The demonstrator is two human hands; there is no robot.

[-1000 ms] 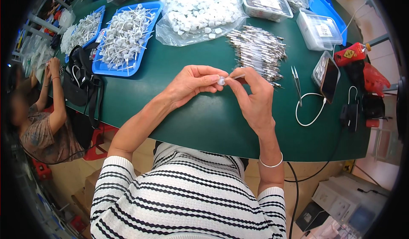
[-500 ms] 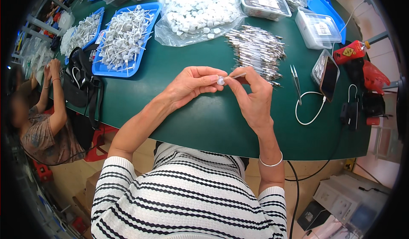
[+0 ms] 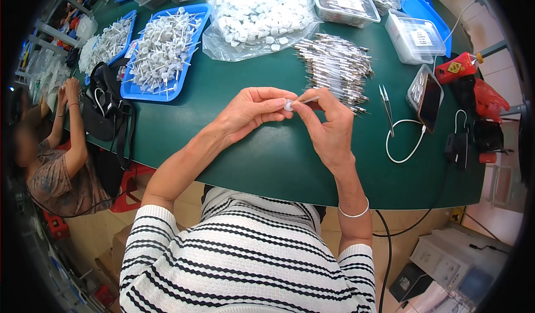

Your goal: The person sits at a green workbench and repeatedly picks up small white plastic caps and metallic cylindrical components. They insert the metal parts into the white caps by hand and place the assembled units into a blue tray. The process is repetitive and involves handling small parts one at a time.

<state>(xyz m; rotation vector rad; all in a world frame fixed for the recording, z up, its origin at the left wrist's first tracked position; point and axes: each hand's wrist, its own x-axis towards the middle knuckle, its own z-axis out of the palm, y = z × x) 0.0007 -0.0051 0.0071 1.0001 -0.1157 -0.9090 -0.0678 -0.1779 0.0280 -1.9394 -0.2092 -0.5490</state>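
Over the green table, my left hand [image 3: 253, 112] pinches a small white plastic cap [image 3: 288, 105] between thumb and fingertips. My right hand [image 3: 330, 126] is closed on a thin rod-like piece [image 3: 310, 99], whose end shows between thumb and forefinger. The fingertips of both hands meet at the cap, and they hide most of the joint between cap and rod. Beyond my right hand lies a pile of thin metal-ended rods [image 3: 334, 68]. Ahead of my hands, a clear plastic bag [image 3: 214, 48] holds many loose white caps [image 3: 262, 20].
Blue trays [image 3: 181, 84] of white capped stems stand at left, by a black bag [image 3: 106, 107]. On the right are tweezers [image 3: 387, 109], a white cable [image 3: 398, 161], a phone [image 3: 430, 107], a lidded box [image 3: 412, 37] and a red bottle [image 3: 457, 69]. A co-worker [image 3: 64, 168] sits far left.
My right hand has shifted slightly left, toward the cap, with the thin piece in its grip. The left hand has hardly moved.
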